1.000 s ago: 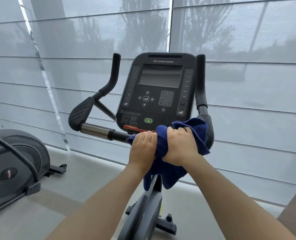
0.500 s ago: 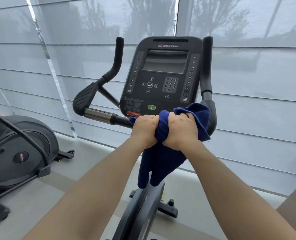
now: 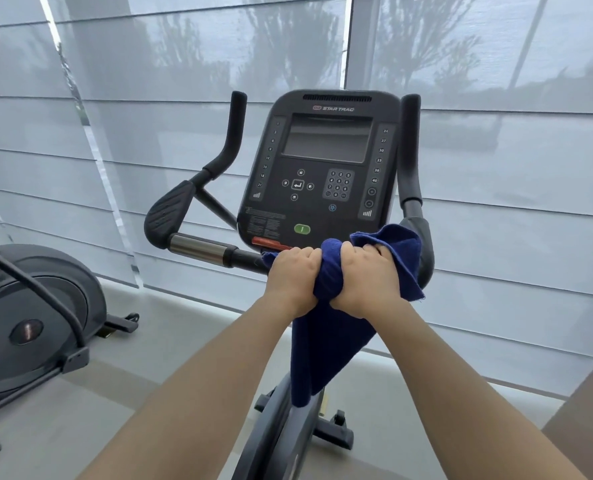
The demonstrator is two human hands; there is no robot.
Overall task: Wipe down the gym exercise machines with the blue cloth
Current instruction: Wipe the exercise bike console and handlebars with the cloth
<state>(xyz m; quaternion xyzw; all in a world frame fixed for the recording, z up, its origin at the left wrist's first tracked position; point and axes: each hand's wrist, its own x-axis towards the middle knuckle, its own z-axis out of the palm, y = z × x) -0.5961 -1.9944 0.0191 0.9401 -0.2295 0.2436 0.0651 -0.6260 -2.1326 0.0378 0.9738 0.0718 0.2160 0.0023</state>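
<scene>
My left grip (image 3: 293,273) and my right grip (image 3: 367,277) sit side by side, knuckles up, almost touching. Both are curled tight around the blue cloth (image 3: 326,341), which is wrapped over the crossbar of the handlebar (image 3: 201,246), just below the console (image 3: 322,161) of the exercise bike (image 3: 274,427). A thick fold of the cloth bulges up between my two fists. One corner flares out to the right against the curved black pad on that side, and a long tail hangs straight down in front of the bike's post. To the left of my left grip the bar shows bare: a black sleeve, then a chrome section running to a ribbed pad. The console screen is dark, with a green button (image 3: 302,229) just above my knuckles. Another machine (image 3: 35,306) stands on the floor (image 3: 184,341) well off to my left, and grey blinds (image 3: 513,168) cover the windows behind.
</scene>
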